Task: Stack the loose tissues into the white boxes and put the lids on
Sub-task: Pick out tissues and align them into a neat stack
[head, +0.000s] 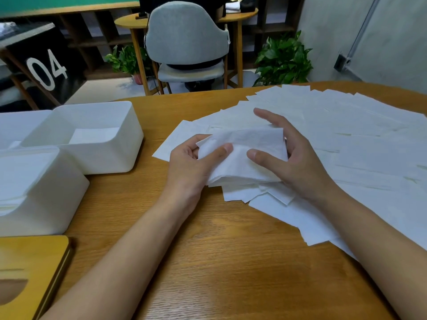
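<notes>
While my left hand (191, 158) grips the left end of a rumpled bundle of white tissues (240, 158), thumb on top and fingers curled beneath, my right hand (293, 155) cups the other end. Its thumb is laid across the top and its forefinger is lifted clear; I cannot see its remaining fingers behind the paper. The bundle hangs just above the wooden bench (208, 262), its long axis running roughly left to right between my palms.

Everything the next move needs lies to my left. The open white plastic box (111, 158) stands near the left hand, slightly farther from me, with only a thin layer of tissue in its bottom. Its long side runs much as the bundle does, so I judge little turning is needed. A second white plastic box (57, 204), closer to me, looks full. A flat wooden lid (30, 262) lies beside it at the bench's near-left corner. The loose white tissue sheets (346, 135) fan out under and to the right of my hands.
</notes>
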